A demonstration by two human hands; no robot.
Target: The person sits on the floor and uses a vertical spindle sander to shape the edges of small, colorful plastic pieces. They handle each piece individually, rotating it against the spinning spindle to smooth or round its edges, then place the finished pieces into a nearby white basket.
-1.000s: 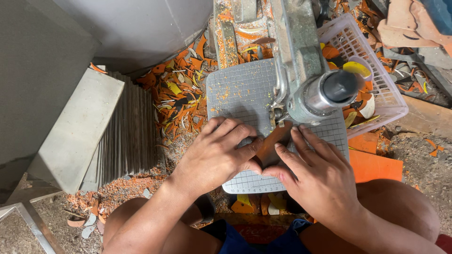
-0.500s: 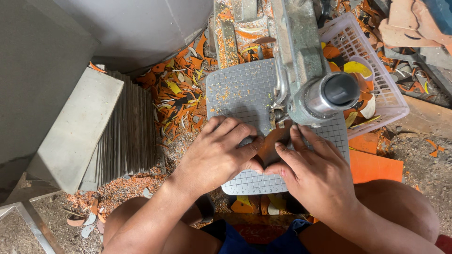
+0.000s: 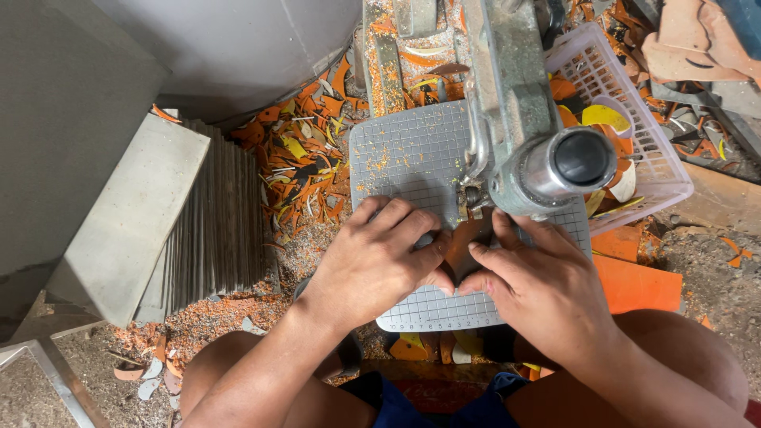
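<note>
Very little has shifted over the last second. My left hand (image 3: 380, 257) has crept slightly forward across the gridded saw table (image 3: 412, 150), its fingers now bunched a bit tighter against the orange piece (image 3: 466, 240) (mostly hidden under my fingers). My right hand (image 3: 535, 281) has edged a touch inward with it, so the two thumbs now sit just beside each other. The orange piece itself looks nudged marginally closer to the blade (image 3: 468, 198); I cannot tell more than that.
</note>
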